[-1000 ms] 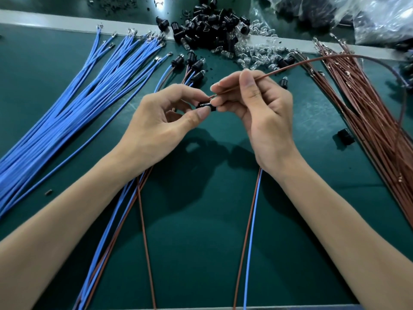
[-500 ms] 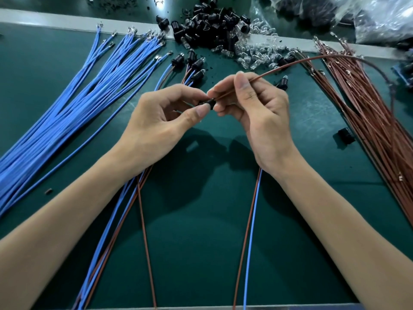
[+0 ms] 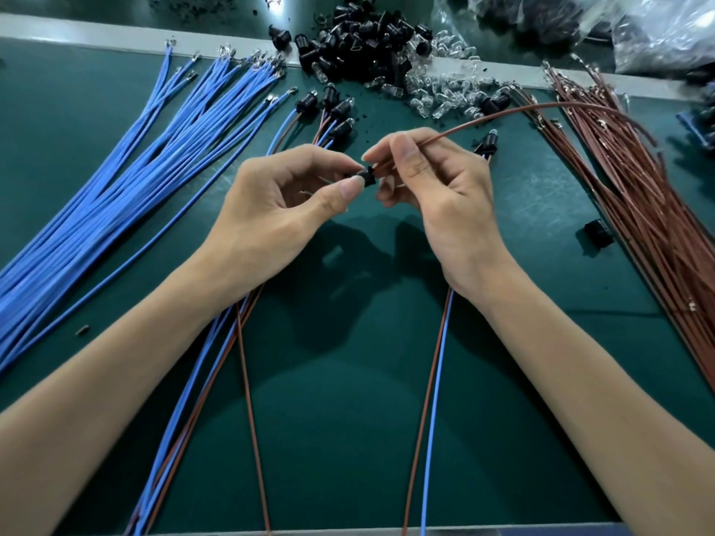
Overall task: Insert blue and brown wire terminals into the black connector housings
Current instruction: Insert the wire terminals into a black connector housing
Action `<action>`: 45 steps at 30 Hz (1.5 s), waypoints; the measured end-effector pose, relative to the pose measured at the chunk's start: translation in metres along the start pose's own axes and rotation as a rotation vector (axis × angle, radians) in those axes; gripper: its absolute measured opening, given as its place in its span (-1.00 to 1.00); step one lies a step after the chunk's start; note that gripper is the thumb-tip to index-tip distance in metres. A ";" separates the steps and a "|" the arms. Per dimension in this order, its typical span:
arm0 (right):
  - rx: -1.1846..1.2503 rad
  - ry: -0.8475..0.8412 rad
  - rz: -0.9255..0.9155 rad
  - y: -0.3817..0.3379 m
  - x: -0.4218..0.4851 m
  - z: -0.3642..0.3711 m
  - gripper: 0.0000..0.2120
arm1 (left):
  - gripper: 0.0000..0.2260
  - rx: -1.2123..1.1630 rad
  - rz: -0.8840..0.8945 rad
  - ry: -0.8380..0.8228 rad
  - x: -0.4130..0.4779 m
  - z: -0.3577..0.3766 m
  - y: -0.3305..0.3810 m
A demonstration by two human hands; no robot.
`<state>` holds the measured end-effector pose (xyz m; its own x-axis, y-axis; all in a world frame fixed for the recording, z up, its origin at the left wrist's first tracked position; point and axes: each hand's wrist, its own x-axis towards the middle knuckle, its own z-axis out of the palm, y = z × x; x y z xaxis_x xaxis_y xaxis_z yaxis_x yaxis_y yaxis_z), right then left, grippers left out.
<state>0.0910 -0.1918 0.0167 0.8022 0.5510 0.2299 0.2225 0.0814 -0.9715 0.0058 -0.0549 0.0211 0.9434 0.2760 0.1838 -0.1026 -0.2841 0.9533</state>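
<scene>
- The left hand (image 3: pixel 271 210) pinches a small black connector housing (image 3: pixel 367 178) between thumb and forefinger, with the other fingers curled loosely beneath.
- The housing is a stubby piece of matte plastic, held above the desk (image 3: pixel 348 400) between the two hands.
- The right hand (image 3: pixel 445 195) pinches one thin brown wire (image 3: pixel 541 106) between thumb and fingertips. The wire's near end meets the housing, and the rest arcs away to the right.
- The desk is covered by a dark green mat with a fine, cloth-like grain.
- A fanned bundle of blue wires (image 3: pixel 135 160) lies on the left, too many to count. They are smooth-sheathed, with small metal terminals at the far ends.
- A dense bundle of brown wires (image 3: pixel 638 195) lies along the right, also uncounted.
- A heap of black housings (image 3: pixel 360 44) sits at the far edge, with a scatter of clear glassy bulbs (image 3: pixel 445 90) beside it.
- Four wired housings (image 3: pixel 332 106) lie beyond the left hand, and a fifth (image 3: pixel 488 143) lies just past the right hand.
- One loose housing (image 3: pixel 597 233) lies beside the brown bundle.
- A crinkled clear plastic bag (image 3: pixel 657 29) sits at the far right.
</scene>
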 end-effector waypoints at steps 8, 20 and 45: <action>-0.071 -0.049 0.002 0.000 -0.002 0.000 -0.80 | -0.90 -0.029 -0.049 -0.014 0.000 0.002 0.001; 0.336 0.124 0.014 -0.005 0.004 -0.002 -0.82 | -0.94 -0.008 -0.077 -0.040 -0.002 0.002 0.006; 0.318 0.131 -0.024 -0.009 0.004 -0.004 -0.79 | -0.82 0.020 -0.101 -0.080 -0.004 0.002 0.009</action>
<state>0.0944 -0.1934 0.0265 0.8677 0.4361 0.2385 0.0750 0.3594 -0.9302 0.0012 -0.0603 0.0288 0.9709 0.2299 0.0668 -0.0004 -0.2774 0.9608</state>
